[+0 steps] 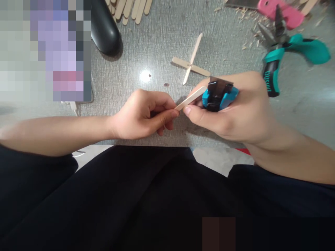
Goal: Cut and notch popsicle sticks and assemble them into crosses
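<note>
My left hand (149, 113) pinches one end of a flat wooden craft stick (192, 97) between thumb and fingers. The stick slants up to the right, its free end beside the tool in my other hand. Closed around a blue-and-black tool (218, 96) with a flat metal plate on top is my right hand (235, 111); the tool's exact kind is unclear and its lower part is hidden in the palm. Its thumb tip lies close to the stick. Just beyond the hands, two craft sticks form a cross (190, 65) flat on the table.
Teal-handled pliers (274, 66) lie open at the right. Behind them is a pink-handled blade tool (281, 14) among wood shavings (243, 15). Several loose craft sticks (131, 8) and a black rounded object (107, 31) are at the back. The grey table's (146, 141) front edge meets my dark clothing.
</note>
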`<state>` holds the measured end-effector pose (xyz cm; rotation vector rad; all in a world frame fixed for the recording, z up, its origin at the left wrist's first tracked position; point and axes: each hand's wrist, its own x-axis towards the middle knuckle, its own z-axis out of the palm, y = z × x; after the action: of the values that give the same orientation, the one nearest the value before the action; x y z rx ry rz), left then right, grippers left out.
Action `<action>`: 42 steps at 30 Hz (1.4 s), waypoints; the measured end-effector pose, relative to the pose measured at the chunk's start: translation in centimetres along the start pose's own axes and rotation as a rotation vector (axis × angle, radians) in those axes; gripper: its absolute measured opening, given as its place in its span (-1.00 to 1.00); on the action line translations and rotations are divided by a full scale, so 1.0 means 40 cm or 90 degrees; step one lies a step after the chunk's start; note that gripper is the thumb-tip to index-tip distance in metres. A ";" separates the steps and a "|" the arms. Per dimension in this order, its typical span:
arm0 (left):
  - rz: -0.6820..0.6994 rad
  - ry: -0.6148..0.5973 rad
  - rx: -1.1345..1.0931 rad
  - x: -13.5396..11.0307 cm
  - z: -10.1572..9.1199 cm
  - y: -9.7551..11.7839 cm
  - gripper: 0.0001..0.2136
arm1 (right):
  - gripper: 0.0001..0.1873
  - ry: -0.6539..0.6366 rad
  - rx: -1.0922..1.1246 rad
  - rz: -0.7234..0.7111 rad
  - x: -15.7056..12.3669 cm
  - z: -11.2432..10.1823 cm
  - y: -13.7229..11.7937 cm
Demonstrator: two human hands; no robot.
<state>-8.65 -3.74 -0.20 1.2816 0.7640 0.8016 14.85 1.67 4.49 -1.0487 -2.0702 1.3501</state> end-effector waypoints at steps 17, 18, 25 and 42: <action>-0.133 0.022 -0.292 -0.015 0.035 0.014 -0.54 | -0.61 0.094 -0.280 -0.142 -0.022 -0.017 0.048; -0.130 0.026 -0.290 -0.013 0.033 0.012 -0.53 | -0.57 0.073 -0.295 -0.152 -0.020 -0.023 0.055; -0.138 0.016 -0.302 0.000 0.014 0.015 -0.52 | -0.32 -0.061 -0.280 -0.171 -0.006 -0.053 0.066; -0.135 -0.012 -0.296 0.005 0.011 0.008 -0.51 | -0.17 -0.060 -0.286 -0.109 -0.014 -0.046 0.054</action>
<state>-8.22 -3.76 0.18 0.7780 0.6385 0.7386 17.24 2.75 3.30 -0.9621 -2.5417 0.8854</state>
